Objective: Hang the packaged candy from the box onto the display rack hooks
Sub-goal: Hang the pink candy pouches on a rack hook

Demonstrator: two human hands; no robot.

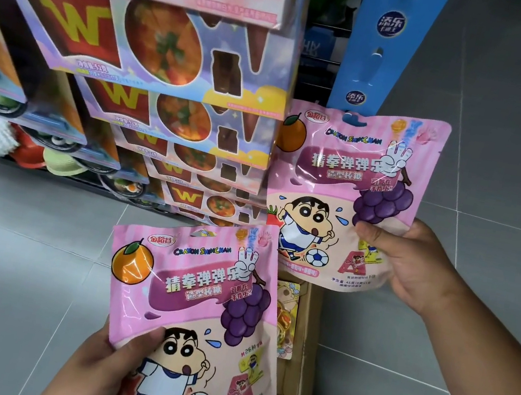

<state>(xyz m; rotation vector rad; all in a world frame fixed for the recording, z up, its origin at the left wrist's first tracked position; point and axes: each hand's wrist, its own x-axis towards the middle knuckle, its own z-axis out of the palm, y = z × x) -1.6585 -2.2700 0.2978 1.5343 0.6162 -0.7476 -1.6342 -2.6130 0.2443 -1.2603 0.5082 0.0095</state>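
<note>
Head view: the left hand (102, 375) pinched a candy bag (196, 318) at its lower left corner, thumb in front, fingers hidden behind. Just right of it lay the box (305, 337). Farther up, the right hand (414, 266) pinched a second bag (346, 195) likewise, its top at the foot of the blue rack strip (380, 44).

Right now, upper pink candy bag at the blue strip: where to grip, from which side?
I'd pinch the upper candy bag at its lower right corner, coming from the right, as the right hand does. It is a flat upright pouch; its top hang hole must stay free for the blue strip, and stacked boxes crowd its left side.
</note>
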